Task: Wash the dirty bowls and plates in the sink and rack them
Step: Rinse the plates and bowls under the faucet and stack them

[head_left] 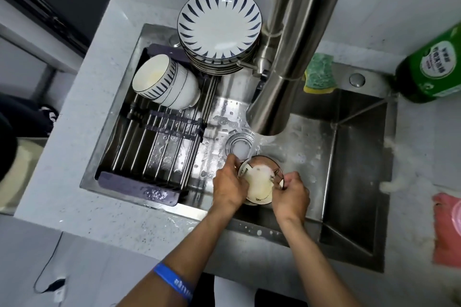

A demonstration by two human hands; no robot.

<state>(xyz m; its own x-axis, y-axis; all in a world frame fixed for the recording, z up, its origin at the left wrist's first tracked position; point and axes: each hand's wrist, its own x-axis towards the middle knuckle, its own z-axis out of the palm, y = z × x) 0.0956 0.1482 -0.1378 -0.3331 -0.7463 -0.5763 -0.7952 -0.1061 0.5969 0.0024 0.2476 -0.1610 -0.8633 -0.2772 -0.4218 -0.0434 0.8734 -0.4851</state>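
A white bowl (258,183) with a dark-patterned rim is held tilted over the steel sink (311,157), below the faucet (282,77). My left hand (228,185) grips its left rim. My right hand (290,195) grips its right rim. Under it a second, darker bowl (273,162) shows at the sink bottom. On the drying rack (159,142) at the left, several white bowls (167,82) with blue stripes lie nested on their sides. Behind them is a stack of white plates (219,27) with blue dashes.
A green and yellow sponge (319,75) sits on the sink's back ledge. To the right are a green detergent bottle (434,67), foam patches on the counter and a pink cloth (447,229). The drain (239,147) lies just beyond the bowl.
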